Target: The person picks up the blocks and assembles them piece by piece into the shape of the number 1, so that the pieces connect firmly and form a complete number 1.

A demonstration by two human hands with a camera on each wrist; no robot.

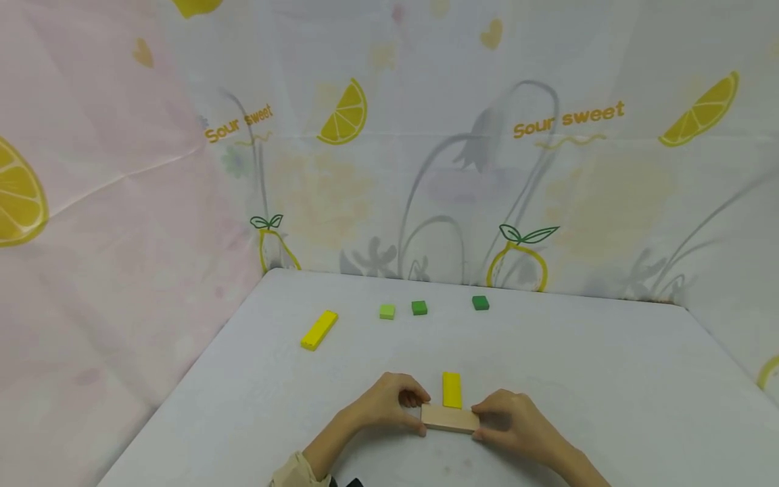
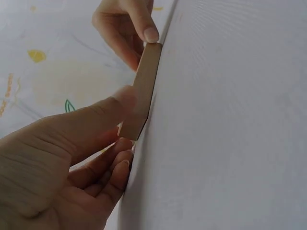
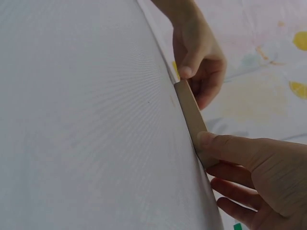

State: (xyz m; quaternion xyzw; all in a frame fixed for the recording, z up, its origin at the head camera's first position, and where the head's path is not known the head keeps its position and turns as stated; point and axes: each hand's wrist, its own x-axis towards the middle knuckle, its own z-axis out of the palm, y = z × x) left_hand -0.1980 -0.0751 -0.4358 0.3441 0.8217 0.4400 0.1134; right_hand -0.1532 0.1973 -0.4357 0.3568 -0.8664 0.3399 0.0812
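A plain wooden block (image 1: 450, 419), long and flat, lies crosswise on the white table near its front. My left hand (image 1: 392, 404) pinches its left end between thumb and fingers, and my right hand (image 1: 516, 425) pinches the right end the same way. Just beyond the block's middle, a yellow block (image 1: 452, 389) points away from me, its near end right at the wooden one. Both wrist views show the wooden block (image 2: 143, 91) low along the tabletop, with a thumb on its near side at each end.
Farther back on the table (image 1: 584, 365) lie a longer yellow block (image 1: 319, 330) at the left, a light green block (image 1: 387, 312), and two dark green blocks (image 1: 419, 308). A lemon-printed cloth (image 1: 414, 203) hangs behind the table and along its sides.
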